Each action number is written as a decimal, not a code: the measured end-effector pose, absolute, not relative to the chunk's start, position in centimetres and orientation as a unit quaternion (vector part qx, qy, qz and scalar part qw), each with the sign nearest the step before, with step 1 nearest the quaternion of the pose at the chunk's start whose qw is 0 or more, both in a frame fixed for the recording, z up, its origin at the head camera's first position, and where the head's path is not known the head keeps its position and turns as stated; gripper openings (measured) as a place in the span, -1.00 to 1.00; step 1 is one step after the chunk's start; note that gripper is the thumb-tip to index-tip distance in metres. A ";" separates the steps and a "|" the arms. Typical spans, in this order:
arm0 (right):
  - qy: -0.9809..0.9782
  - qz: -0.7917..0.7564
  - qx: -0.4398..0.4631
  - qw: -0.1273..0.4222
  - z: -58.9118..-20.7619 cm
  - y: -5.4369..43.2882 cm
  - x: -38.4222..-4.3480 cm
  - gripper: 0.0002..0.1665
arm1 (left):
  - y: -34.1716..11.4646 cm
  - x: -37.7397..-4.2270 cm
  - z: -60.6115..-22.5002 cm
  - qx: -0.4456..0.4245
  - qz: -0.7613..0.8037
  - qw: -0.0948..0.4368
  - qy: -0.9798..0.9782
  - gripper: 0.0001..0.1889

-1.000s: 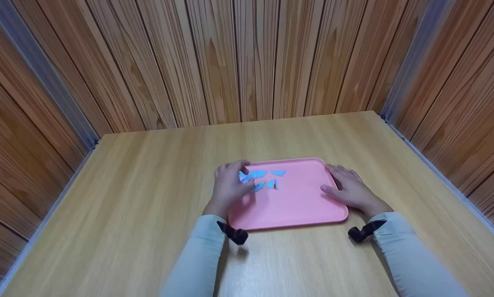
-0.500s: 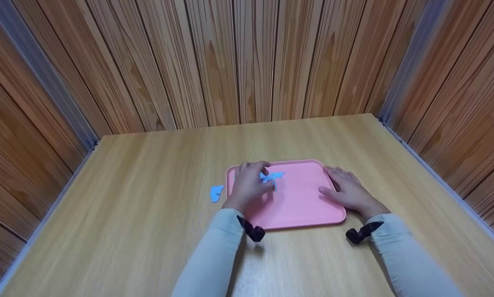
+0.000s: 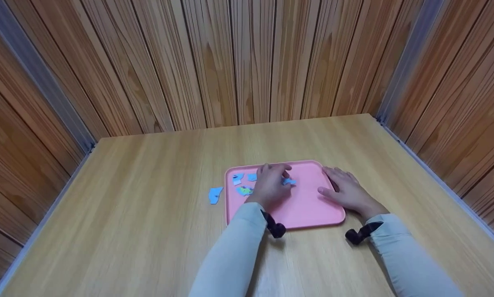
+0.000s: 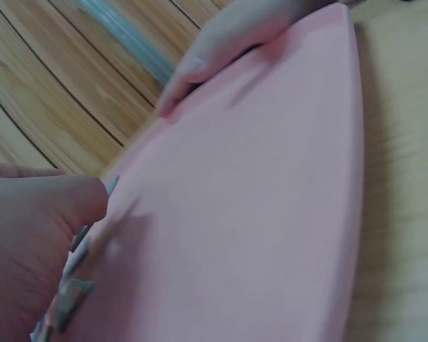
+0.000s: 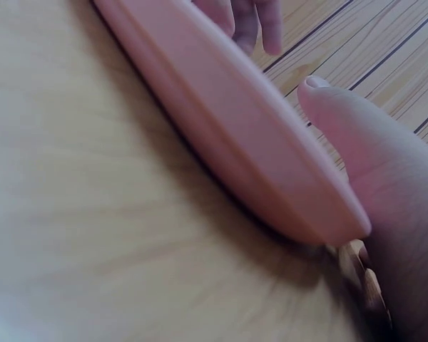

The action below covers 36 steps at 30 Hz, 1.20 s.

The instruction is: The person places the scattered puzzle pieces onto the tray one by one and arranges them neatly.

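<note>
A pink tray [image 3: 309,212] lies on the wooden table. My left hand [image 3: 270,186] is over its upper middle, thumb and fingertips pinching a small blue puzzle piece [image 3: 289,181]. In the left wrist view, a thin edge of this piece [image 4: 113,185] shows beyond the thumb. Left of the hand, several blue puzzle pieces [image 3: 238,178] lie on the tray, one marked yellow-green [image 3: 245,190]. Others are hidden under the hand. My right hand [image 3: 349,190] rests at the tray's right rim, fingers extended along the outside and thumb reaching over the inside.
Just left of the tray, another blue puzzle piece [image 3: 215,195] lies on the table [image 3: 148,214]. Wood-panelled walls [image 3: 222,62] stand behind the table and at both sides. Dark wrist mounts [image 3: 275,227] hang by both cuffs.
My left hand has moved right across the tray with the puzzle piece, uncovering pieces on the tray's left and the one on the table. My right hand stays at the rim.
</note>
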State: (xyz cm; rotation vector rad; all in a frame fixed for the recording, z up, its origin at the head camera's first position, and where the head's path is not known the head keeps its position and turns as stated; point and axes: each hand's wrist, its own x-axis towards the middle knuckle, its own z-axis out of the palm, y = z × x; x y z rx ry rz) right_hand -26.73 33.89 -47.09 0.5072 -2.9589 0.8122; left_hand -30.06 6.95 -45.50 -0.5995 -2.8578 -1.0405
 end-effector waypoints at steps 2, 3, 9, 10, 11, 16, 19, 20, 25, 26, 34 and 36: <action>-0.952 0.261 0.160 0.016 -47.0 34.0 -26.7 0.02 | 7.5 -30.3 -45.7 -0.197 -0.337 0.013 -0.920 -0.52; -0.952 0.262 0.160 0.014 -47.0 34.0 -26.6 0.02 | 7.7 -30.4 -45.7 -0.197 -0.339 0.008 -0.920 -0.52; -0.950 0.267 0.161 0.008 -47.5 33.8 -26.6 0.03 | 8.2 -30.8 -46.3 -0.206 -0.329 -0.002 -0.922 -0.56; -0.950 0.266 0.163 0.010 -47.5 33.7 -26.6 0.02 | 8.2 -30.8 -46.3 -0.208 -0.326 0.000 -0.922 -0.57; -0.949 0.267 0.164 0.012 -47.6 33.6 -26.5 0.02 | 8.2 -30.8 -46.4 -0.212 -0.323 0.003 -0.922 -0.57; -0.949 0.271 0.159 0.009 -47.4 33.6 -26.4 0.03 | 8.2 -30.8 -46.4 -0.198 -0.332 0.000 -0.922 -0.55; -0.951 0.267 0.154 0.006 -47.2 33.8 -26.5 0.04 | 8.2 -31.0 -46.3 -0.183 -0.338 0.000 -0.923 -0.58; -0.952 0.266 0.153 0.006 -47.1 33.8 -26.5 0.04 | 8.3 -31.1 -46.3 -0.181 -0.334 0.004 -0.925 -0.59; -0.954 0.257 0.154 0.009 -46.9 34.0 -26.7 0.03 | 8.9 -31.4 -45.8 -0.188 -0.282 0.044 -0.940 -0.70; -0.954 0.257 0.154 0.010 -46.9 34.0 -26.7 0.02 | 9.0 -31.4 -45.7 -0.190 -0.271 0.051 -0.942 -0.71; -0.953 0.257 0.160 0.016 -47.0 34.0 -26.5 0.01 | 9.5 -31.4 -45.7 -0.177 -0.261 0.061 -0.947 -0.77; -0.953 0.256 0.160 0.018 -47.1 34.1 -26.5 0.01 | 9.4 -31.3 -45.7 -0.173 -0.282 0.058 -0.942 -0.73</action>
